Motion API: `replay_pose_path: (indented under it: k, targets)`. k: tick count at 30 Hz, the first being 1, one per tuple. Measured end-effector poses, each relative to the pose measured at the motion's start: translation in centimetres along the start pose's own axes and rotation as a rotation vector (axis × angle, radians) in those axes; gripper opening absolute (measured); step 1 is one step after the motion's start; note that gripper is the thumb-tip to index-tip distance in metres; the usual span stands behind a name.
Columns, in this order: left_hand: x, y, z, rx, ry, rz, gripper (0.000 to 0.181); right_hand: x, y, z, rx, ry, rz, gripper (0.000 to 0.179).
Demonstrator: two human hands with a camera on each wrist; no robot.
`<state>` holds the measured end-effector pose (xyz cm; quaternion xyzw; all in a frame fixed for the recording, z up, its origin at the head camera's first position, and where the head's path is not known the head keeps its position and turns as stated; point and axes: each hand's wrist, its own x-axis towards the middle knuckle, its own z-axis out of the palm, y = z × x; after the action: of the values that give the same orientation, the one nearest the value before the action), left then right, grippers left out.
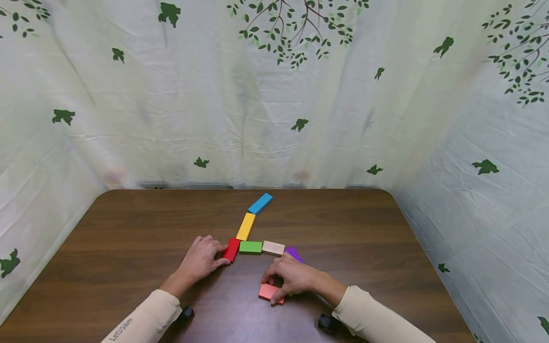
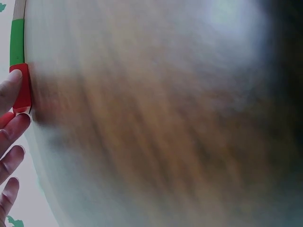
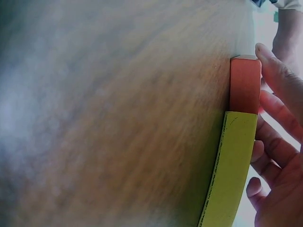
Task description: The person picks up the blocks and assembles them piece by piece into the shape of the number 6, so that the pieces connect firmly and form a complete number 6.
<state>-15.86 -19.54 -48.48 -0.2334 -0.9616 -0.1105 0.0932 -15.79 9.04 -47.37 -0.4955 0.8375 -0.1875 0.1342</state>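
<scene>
Near the middle of the table, my left hand pinches a red block with thumb and index finger. A green block lies right beside the red one, followed by a pale wooden block and a purple block, partly behind my right hand. Closer to me, my right hand grips a salmon-pink block between thumb and fingers. A yellow-green block meets the pink one end to end in the right wrist view; the hand hides most of it in the head view.
From the red block's far end, a yellow block leads to a blue block near the table's back edge. The brown wooden table is enclosed by a white leaf-print curtain at the back and sides.
</scene>
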Motion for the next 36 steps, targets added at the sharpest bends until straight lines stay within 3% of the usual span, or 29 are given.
replay_pose_path:
  k: [14, 19, 23, 29, 36]
  targets:
    - [0.0, -0.1, 0.0, -0.021, 0.007, -0.005, 0.042, 0.1, 0.1, 0.1, 0.006, -0.008, 0.006, 0.043]
    - [0.2, -0.5, -0.7, -0.057, -0.058, -0.053, 0.048, 0.1, 0.0, 0.1, 0.005, -0.011, 0.014, 0.043]
    - [0.9, -1.2, -1.8, -0.068, -0.115, -0.052, 0.053, 0.0, 0.0, 0.0, 0.003, -0.009, 0.017, 0.043]
    - [3.0, -2.0, -3.6, -0.078, -0.229, 0.012, 0.057, 0.0, 0.0, 0.0, -0.003, -0.008, 0.013, 0.043]
    - [5.6, -2.2, -3.9, -0.063, -0.336, 0.106, 0.067, 0.0, -0.1, -0.1, 0.012, -0.014, 0.014, 0.042]
